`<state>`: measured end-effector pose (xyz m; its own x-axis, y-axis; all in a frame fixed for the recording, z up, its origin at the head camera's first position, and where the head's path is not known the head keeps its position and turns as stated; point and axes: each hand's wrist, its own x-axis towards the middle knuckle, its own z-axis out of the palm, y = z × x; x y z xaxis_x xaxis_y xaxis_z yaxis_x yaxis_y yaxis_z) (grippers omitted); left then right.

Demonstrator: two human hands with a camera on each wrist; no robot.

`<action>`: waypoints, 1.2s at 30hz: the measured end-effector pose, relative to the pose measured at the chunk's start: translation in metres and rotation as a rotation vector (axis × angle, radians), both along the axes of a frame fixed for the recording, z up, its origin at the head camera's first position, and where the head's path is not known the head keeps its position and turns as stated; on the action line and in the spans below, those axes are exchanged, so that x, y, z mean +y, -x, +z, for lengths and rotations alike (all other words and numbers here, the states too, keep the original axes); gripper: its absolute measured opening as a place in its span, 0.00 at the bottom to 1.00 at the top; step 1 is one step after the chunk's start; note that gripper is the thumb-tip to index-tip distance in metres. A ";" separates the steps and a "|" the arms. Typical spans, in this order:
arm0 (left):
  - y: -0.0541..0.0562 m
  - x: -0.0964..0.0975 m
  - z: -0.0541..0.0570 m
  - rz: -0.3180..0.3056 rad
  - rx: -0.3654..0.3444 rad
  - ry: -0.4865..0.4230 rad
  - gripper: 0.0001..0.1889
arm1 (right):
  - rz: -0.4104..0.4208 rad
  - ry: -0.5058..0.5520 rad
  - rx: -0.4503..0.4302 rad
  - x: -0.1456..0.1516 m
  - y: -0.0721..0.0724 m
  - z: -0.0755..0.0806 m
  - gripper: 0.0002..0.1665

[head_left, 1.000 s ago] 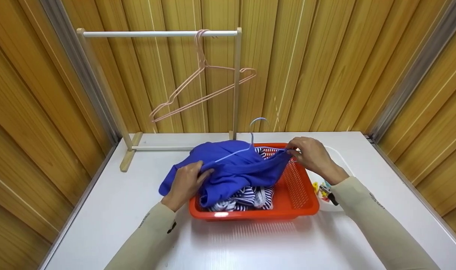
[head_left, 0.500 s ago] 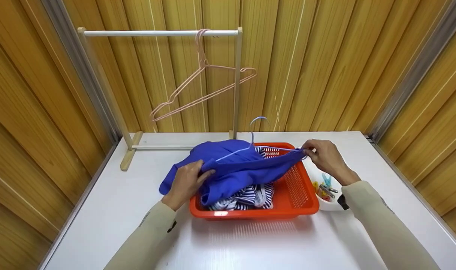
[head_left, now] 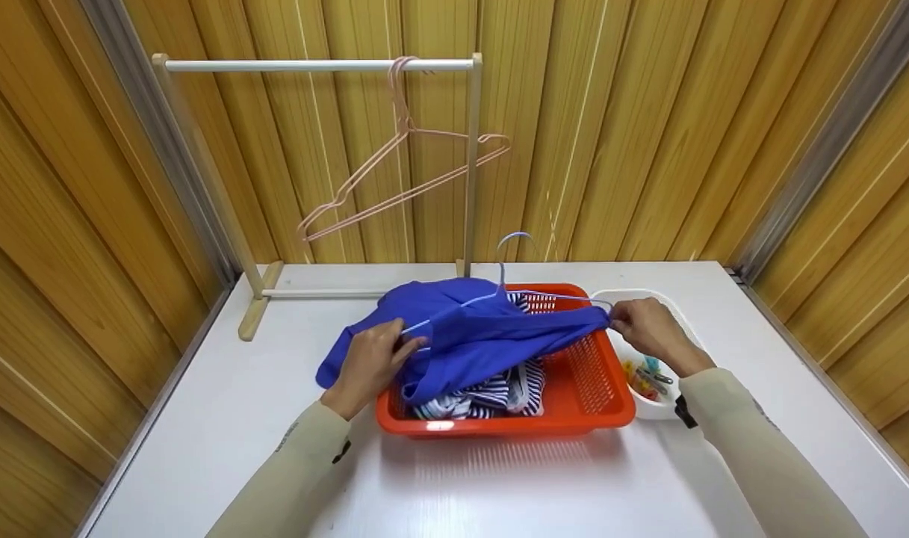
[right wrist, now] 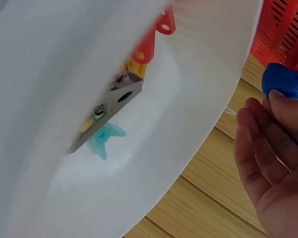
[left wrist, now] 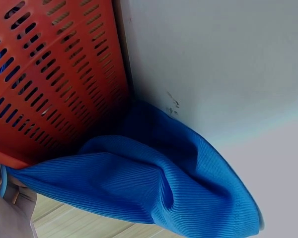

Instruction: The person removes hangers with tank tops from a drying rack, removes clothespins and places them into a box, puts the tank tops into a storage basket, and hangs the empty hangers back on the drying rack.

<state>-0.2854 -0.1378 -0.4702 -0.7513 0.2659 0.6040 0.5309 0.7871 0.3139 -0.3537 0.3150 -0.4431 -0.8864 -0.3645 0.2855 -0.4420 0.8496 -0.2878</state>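
A blue ribbed garment (head_left: 469,329) lies over the left part of a red plastic basket (head_left: 574,373), one end hanging down outside it. A pale blue hanger (head_left: 473,301) runs along the garment's top edge, its hook pointing up. My left hand (head_left: 372,366) grips the hanger's left end, with blue cloth beside the fingers. At the other side my right hand (head_left: 652,332) pinches a corner of the garment near the hanger's right end; a bit of blue cloth shows at its thumb in the right wrist view. Striped clothing (head_left: 499,392) lies in the basket below.
A white tub (head_left: 667,409) with several colourful clips (right wrist: 107,136) stands right of the basket, under my right hand. Behind left is a rack (head_left: 320,66) with pink hangers (head_left: 405,198). Wood-patterned walls (head_left: 633,149) enclose the white table (head_left: 237,418).
My right hand has moved right and then slightly down, drawing the garment's corner along the hanger's right arm. More of the hanger shows by my left hand, which has stayed in place.
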 end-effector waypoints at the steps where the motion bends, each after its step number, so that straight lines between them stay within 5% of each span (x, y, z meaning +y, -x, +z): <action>1: 0.000 0.000 0.000 0.000 0.000 0.000 0.22 | -0.002 0.003 -0.008 0.000 0.000 0.001 0.04; 7: 0.000 0.000 0.000 0.003 0.010 -0.006 0.21 | -0.074 0.110 0.022 -0.005 -0.003 0.016 0.14; 10: 0.001 0.000 0.000 0.003 0.019 -0.008 0.21 | -0.044 0.154 0.087 -0.014 -0.003 0.023 0.12; 17: -0.001 -0.001 0.006 -0.018 -0.014 0.046 0.21 | -0.002 -0.004 0.181 -0.035 -0.005 0.026 0.05; 22: -0.005 -0.002 0.020 -0.027 -0.062 0.106 0.20 | -0.033 -0.049 0.174 -0.037 -0.007 0.025 0.07; 30: -0.009 0.017 0.056 -0.065 -0.047 0.114 0.17 | 0.007 -0.083 0.196 -0.037 -0.006 0.024 0.10; 36: -0.002 0.034 0.064 -0.099 0.096 0.204 0.08 | 0.011 -0.090 0.199 -0.038 -0.007 0.025 0.11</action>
<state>-0.2835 -0.1040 -0.4062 -0.6575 0.4588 0.5977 0.6282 0.7718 0.0986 -0.3471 0.2773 -0.4178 -0.8114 -0.4062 0.4204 -0.4922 0.8626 -0.1165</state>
